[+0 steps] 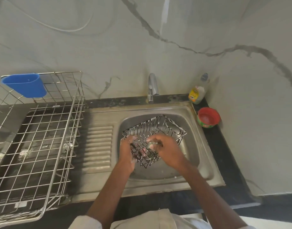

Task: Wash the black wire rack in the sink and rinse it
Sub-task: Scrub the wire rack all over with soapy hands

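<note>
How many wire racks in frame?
2. The black wire rack sits in the sink, held by both hands. The large steel dish rack stands on the counter left of the sink.

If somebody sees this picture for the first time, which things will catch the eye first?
First, the two soapy hands, left hand and right hand, working on the black wire rack in the steel sink. Next, the bright blue cup hanging on the big metal drying rack at left.

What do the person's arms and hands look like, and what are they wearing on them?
Both forearms are bare from wrist to elbow. Pale, off-white sleeves show only at the bottom edge, pushed up near the elbows. The left hand and right hand wear no gloves, and white soap suds cling to the fingers.
</note>
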